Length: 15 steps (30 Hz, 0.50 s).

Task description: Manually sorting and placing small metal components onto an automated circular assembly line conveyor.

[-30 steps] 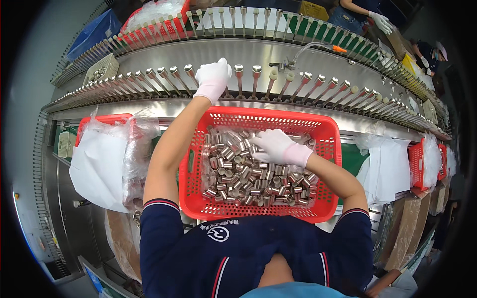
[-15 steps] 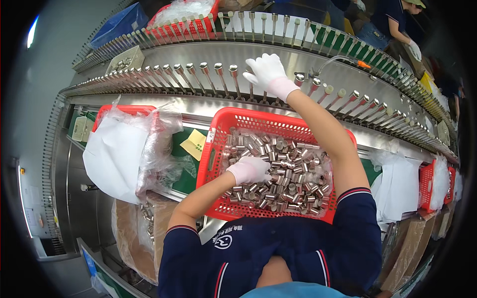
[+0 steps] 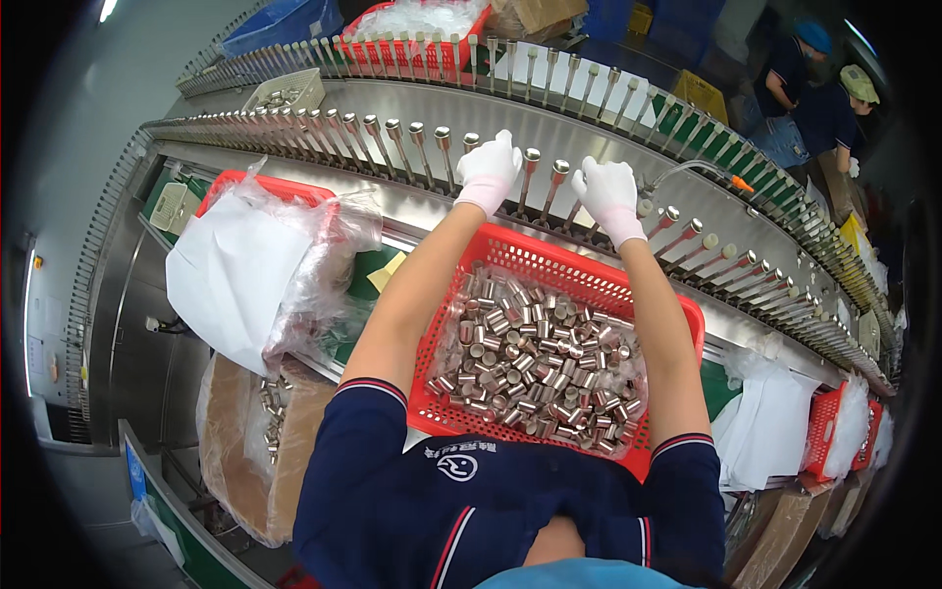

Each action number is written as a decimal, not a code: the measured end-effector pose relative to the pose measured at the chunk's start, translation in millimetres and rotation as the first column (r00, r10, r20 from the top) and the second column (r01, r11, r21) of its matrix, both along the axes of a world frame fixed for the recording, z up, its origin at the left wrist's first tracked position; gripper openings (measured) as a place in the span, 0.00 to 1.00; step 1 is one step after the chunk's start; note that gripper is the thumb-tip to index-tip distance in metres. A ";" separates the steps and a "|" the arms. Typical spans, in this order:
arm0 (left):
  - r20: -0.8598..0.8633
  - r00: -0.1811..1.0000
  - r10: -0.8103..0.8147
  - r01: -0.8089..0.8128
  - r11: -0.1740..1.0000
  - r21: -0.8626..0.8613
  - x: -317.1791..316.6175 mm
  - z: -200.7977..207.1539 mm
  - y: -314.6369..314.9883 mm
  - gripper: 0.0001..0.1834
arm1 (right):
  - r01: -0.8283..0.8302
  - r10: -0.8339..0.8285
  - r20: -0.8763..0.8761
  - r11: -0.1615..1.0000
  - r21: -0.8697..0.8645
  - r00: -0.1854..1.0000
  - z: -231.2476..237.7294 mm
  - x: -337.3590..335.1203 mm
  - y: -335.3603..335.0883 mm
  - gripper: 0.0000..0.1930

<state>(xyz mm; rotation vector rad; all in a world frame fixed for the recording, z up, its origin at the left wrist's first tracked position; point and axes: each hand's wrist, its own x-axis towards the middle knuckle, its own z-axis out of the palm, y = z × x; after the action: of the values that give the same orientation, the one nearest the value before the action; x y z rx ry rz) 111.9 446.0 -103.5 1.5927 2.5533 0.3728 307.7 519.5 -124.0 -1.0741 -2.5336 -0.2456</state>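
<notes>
In front of me stands a red plastic basket (image 3: 425, 378) lined with clear film and heaped with small shiny metal cylindrical cups (image 3: 549, 358). Beyond it runs a curved row of upright posts (image 3: 397, 140), many topped with a silver metal cup. My left hand (image 3: 491, 175), in a white glove, is closed at this row, its fingertips drawn together; whatever they hold is hidden. My right hand (image 3: 608, 196), gloved as well, has its fingers curled in beside a post further right, and their contents cannot be made out. Two capped posts (image 3: 544, 182) stand between the hands.
A white-sheet-covered red basket (image 3: 245, 265) sits at left, above a cardboard box (image 3: 235, 442) of metal parts. More red baskets (image 3: 826, 422) are at right. Behind runs a second row of posts (image 3: 579, 83), with a thin hose (image 3: 687, 167) nearby. Two people (image 3: 819, 108) stand far right.
My left hand has left the heap of metal cups and moved up to the row of posts. My right hand has shifted right and lower, its spread fingers now curled. The view has turned slightly.
</notes>
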 end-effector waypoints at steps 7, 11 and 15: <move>-0.047 0.993 -0.107 0.109 0.993 0.042 23.9 -12.5 5.9 0.13 | 0.181 -0.138 0.134 0.897 -0.404 0.981 26.0 42.1 0.8 0.17; 0.064 0.981 -0.182 0.169 0.971 0.170 50.2 -11.6 -20.4 0.19 | 0.018 -0.044 -0.152 0.985 -0.170 0.987 36.8 31.6 13.7 0.18; 0.289 0.851 -0.439 0.496 0.852 -0.165 81.7 7.1 -92.3 0.21 | -0.213 0.217 0.005 0.962 -0.168 0.976 45.7 -49.5 0.4 0.17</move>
<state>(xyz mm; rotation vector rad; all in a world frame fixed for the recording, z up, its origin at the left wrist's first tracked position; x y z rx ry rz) 193.6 353.7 -96.4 1.8699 1.8613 0.1871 258.2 519.9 -78.3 -0.8460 -2.7044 0.0139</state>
